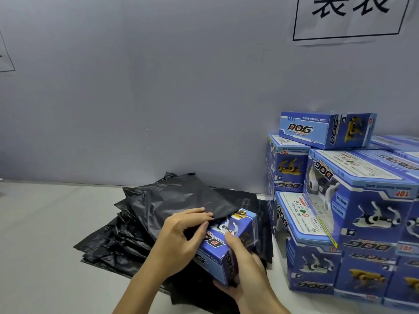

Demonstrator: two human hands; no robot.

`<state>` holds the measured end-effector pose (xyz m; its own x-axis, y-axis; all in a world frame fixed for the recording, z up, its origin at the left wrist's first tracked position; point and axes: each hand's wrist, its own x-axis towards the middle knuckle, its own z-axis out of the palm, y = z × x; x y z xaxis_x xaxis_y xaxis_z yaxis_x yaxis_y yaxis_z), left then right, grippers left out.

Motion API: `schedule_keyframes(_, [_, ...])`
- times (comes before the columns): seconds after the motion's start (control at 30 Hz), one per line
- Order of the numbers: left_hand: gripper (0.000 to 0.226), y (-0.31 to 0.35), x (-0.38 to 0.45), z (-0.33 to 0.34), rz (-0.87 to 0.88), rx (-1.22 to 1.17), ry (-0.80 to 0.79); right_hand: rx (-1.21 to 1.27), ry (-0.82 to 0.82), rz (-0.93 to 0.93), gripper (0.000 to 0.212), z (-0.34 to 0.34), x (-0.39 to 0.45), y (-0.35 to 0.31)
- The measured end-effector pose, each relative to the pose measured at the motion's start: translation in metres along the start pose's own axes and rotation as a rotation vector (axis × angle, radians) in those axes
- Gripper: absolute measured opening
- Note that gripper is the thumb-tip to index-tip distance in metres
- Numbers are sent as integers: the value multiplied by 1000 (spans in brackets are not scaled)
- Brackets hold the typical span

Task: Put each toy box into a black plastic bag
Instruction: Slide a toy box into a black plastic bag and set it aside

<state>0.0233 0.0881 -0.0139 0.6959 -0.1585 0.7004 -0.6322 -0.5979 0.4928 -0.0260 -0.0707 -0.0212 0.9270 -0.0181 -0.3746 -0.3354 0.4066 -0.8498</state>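
**Black bag mouth drawn over a blue toy box**

Blue cardboard fills the lower centre of the frame, where the toy box (226,243) lies tilted on a pile of black plastic bags (118,241). Its far end sits under the edge of the top bag (181,200), whose black film bulges upward toward the middle of the frame. The left hand (181,236) pinches that bag edge between thumb and fingers, right against the box's top face. The right hand (244,268) grips the box's near end, thumb on top and fingers wrapped underneath.

Crowding the right side of the frame is a stack of boxes (353,214) printed with toy dogs, its nearest wall just beside the held box. One loose box (326,130) lies across the top of that stack. Bags and stack rest on a pale table (40,234). Behind rises a grey wall (158,87), with a paper sign (349,17) at the upper right of the frame.
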Motion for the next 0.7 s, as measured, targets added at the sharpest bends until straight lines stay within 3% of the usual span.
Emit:
schedule_keyframes(0.17, [25,3,0,6,-37,-36,-2,-200,-15,-14,62,-11,5,-9])
schedule_keyframes(0.3, [24,13,-1,12,27,-58,21,-225,-46,-124,35,-15,4,-16])
schedule_keyframes(0.5, [28,29,-3,22,89,-32,84,-124,-30,-169,32,-9,2,-14])
schedule_keyframes(0.57, [27,27,0,18,-13,-8,250,-92,-45,-179,32,-10,0,-17])
schedule_keyframes(0.63, [25,23,2,12,-246,-10,487,-73,-66,-187,33,-11,-1,-19])
schedule_keyframes(0.7, [54,14,5,7,-604,-123,617,-51,-91,-179,34,-12,-3,-21])
